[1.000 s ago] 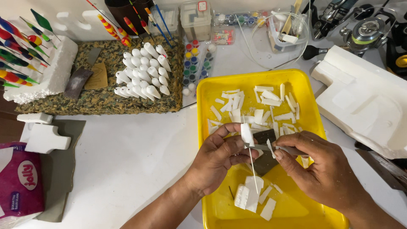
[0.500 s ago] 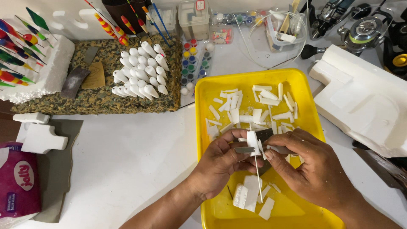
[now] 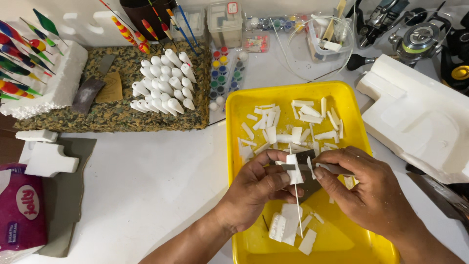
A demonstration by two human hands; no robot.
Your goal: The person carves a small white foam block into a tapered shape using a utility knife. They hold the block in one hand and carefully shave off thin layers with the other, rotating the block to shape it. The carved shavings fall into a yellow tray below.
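— Containers first, from the left edge?

— Foam block (image 3: pixel 58 88) at upper left, stuck with coloured floats. Next to it a speckled mat (image 3: pixel 112 115) carries rows of white cones (image 3: pixel 161 85). Right of the mat, small paint pots (image 3: pixel 224 71) lie in strips, with clear plastic boxes (image 3: pixel 225 22) along the top edge.

— And the middle?

— Yellow tray (image 3: pixel 234 112) at centre and lower right, holding loose white foam strips (image 3: pixel 303 122) in its upper half and a few more near the bottom.

— The hands?

— Left hand (image 3: pixel 254 188) over the tray's middle, fingers curled and pinching a small white foam piece (image 3: pixel 294 168) set on a thin stick (image 3: pixel 297 210) that points down. Right hand (image 3: pixel 366 188), just right of it, is closed around a grey blade (image 3: pixel 305 159) laid against the piece. Far right, a big white foam slab (image 3: pixel 420 117) lies off the tray.
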